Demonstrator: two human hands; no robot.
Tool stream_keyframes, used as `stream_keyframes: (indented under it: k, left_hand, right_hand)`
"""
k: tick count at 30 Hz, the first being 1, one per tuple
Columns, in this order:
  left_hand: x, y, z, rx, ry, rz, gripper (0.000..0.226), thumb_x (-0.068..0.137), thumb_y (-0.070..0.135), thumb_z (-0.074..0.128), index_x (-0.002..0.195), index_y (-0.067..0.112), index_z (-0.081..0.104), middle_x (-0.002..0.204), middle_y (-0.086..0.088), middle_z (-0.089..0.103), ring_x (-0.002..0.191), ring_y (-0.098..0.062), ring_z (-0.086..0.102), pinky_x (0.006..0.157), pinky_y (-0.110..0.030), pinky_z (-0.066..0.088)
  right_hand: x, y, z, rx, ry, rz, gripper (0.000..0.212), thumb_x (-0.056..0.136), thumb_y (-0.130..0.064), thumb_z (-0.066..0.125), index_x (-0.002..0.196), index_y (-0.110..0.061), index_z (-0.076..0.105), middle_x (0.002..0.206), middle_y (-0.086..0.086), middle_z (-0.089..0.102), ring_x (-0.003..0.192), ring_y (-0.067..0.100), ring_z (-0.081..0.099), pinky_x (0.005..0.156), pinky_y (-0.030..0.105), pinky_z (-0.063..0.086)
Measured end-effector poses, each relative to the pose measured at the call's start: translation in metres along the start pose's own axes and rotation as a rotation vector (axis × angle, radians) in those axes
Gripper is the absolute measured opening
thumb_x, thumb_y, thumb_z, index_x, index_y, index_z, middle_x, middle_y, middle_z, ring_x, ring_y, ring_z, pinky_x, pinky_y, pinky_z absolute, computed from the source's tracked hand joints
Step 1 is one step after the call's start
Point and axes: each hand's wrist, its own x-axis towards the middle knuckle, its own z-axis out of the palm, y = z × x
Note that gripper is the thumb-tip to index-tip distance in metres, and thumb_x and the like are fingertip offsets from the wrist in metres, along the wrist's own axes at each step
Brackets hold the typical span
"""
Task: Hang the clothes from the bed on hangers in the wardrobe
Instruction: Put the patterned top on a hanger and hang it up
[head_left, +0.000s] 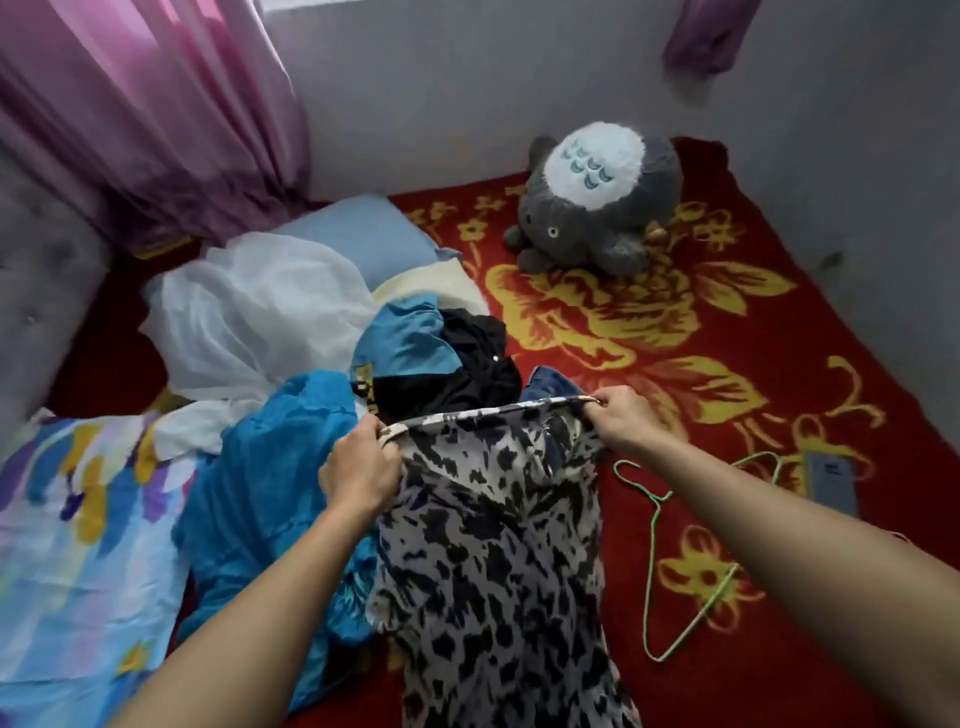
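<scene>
A black-and-white patterned garment hangs down over the bed in front of me. My left hand grips the left end of its top band, and my right hand pinches the right end, so the band is stretched between them. A green wire hanger lies on the red blanket just right of the garment, below my right forearm. Behind the garment sits a pile of clothes: a blue piece, a black one and a sheer white one.
The red blanket with yellow flowers covers the bed. A grey plush toy sits near the far wall. A dark phone-like slab lies at right. A colourful sheet and blue pillow are at left, under a pink curtain.
</scene>
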Motion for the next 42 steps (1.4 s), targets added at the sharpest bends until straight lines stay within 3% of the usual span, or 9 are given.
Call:
stream_keyframes:
  k: [5,9,12,17,24,29,35,39,42]
  left_hand:
    - [0.063,-0.005,0.092,-0.291,-0.017,-0.222,0.020,0.092,0.022,0.050,0.106,0.008,0.054,0.106,-0.019,0.062,0.102,-0.038,0.054,0.079,-0.038,0.038]
    - [0.085,-0.021,0.160,-0.341,-0.025,-0.175,0.061,0.088,0.040,0.060,0.139,0.015,0.037,0.134,-0.011,0.045,0.127,-0.028,0.042,0.106,-0.040,0.034]
    - [0.078,-0.039,0.208,-0.151,-0.094,-0.099,0.049,0.093,0.035,0.053,0.136,0.016,0.042,0.138,-0.014,0.039,0.128,-0.030,0.037,0.104,-0.040,0.032]
    - [0.061,-0.059,0.251,-0.019,-0.270,-0.097,0.045,0.094,0.039,0.049,0.133,0.016,0.046,0.137,-0.013,0.040,0.123,-0.032,0.043,0.099,-0.043,0.039]
    - [0.067,-0.067,0.269,-0.071,-0.112,-0.042,0.036,0.092,0.034,0.052,0.124,0.016,0.051,0.127,-0.008,0.048,0.116,-0.026,0.047,0.093,-0.042,0.042]
    - [0.062,-0.078,0.274,-0.230,-0.043,-0.026,0.050,0.087,0.035,0.060,0.131,0.021,0.041,0.128,-0.004,0.048,0.118,-0.022,0.046,0.098,-0.043,0.042]
    - [0.076,-0.058,0.239,-0.436,-0.046,-0.385,0.070,0.085,0.047,0.063,0.141,0.013,0.035,0.110,-0.005,0.056,0.105,-0.021,0.050,0.089,-0.035,0.038]
    - [0.100,-0.060,0.225,-0.465,-0.111,-0.532,0.022,0.083,0.033,0.066,0.073,0.014,0.065,0.074,-0.006,0.068,0.081,-0.031,0.066,0.074,-0.042,0.055]
    - [0.106,-0.065,0.216,-0.476,-0.083,-0.564,0.021,0.083,0.026,0.064,0.068,0.012,0.062,0.072,-0.009,0.066,0.081,-0.032,0.063,0.071,-0.037,0.050]
  right_hand:
    - [0.087,0.025,0.073,0.355,-0.114,0.127,0.031,0.094,-0.020,0.050,0.100,0.008,0.061,0.091,0.015,0.065,0.082,0.033,0.061,0.065,0.034,0.041]
    - [0.120,0.051,0.125,0.586,-0.378,0.180,0.063,0.096,-0.031,0.058,0.150,-0.018,0.028,0.139,0.003,0.045,0.109,0.020,0.056,0.085,0.040,0.051]
    - [0.113,0.098,0.168,0.348,-0.254,0.238,0.061,0.091,-0.032,0.065,0.145,-0.019,0.039,0.138,0.005,0.051,0.121,0.023,0.053,0.095,0.037,0.047]
    - [0.086,0.181,0.171,0.196,0.112,0.438,0.030,0.084,-0.018,0.066,0.114,-0.013,0.065,0.105,0.010,0.069,0.101,0.030,0.062,0.081,0.031,0.044]
    - [0.102,0.258,0.179,0.094,0.197,0.801,0.081,0.078,-0.024,0.079,0.143,-0.010,0.031,0.131,0.026,0.053,0.122,0.044,0.049,0.099,0.045,0.039]
    - [0.113,0.258,0.212,0.152,0.283,0.673,0.052,0.087,-0.023,0.063,0.135,-0.014,0.044,0.115,0.020,0.065,0.110,0.041,0.059,0.096,0.046,0.047]
    - [0.121,0.159,0.148,0.391,0.558,0.233,0.023,0.094,-0.015,0.055,0.117,-0.010,0.058,0.096,0.007,0.061,0.086,0.023,0.057,0.076,0.036,0.046]
    - [0.113,0.088,0.089,0.647,0.425,0.044,0.039,0.079,-0.056,0.067,0.073,-0.020,0.053,0.061,-0.002,0.050,0.057,0.018,0.048,0.059,0.041,0.048]
    - [0.104,0.050,0.075,0.509,0.323,-0.104,0.043,0.089,-0.055,0.058,0.064,-0.021,0.051,0.056,-0.003,0.049,0.048,0.008,0.043,0.048,0.026,0.039]
